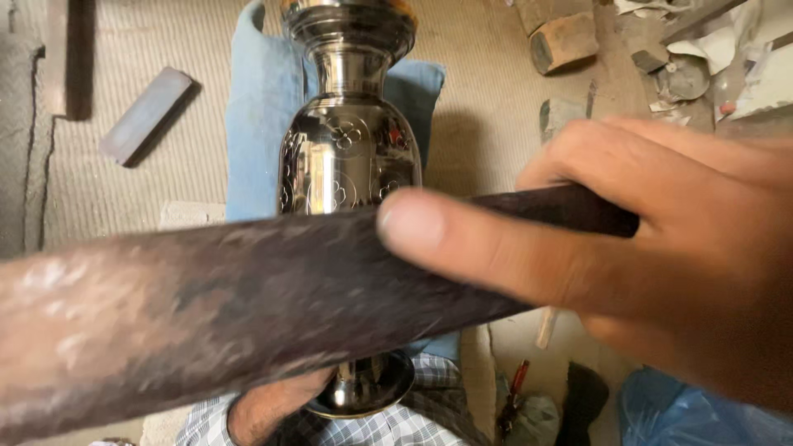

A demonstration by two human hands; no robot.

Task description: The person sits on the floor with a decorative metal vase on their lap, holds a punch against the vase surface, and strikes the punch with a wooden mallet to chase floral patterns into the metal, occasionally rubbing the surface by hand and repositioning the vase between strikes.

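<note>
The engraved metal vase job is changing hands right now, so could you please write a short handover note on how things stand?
Right hand: gripping a dark wooden bar close to the camera, thumb laid along it, across the view in front of the vase.
Left hand: mostly hidden under the bar, at the base of the vase near the checked sleeve.
Metal vase: lying on a blue cloth on the woven mat; floral engraving shows on its body.
Done: flower motifs visible on the belly.
Left: cannot tell how much surface remains; the bar hides the lower body.
Nearby: a flat grey block and wooden blocks.
</note>
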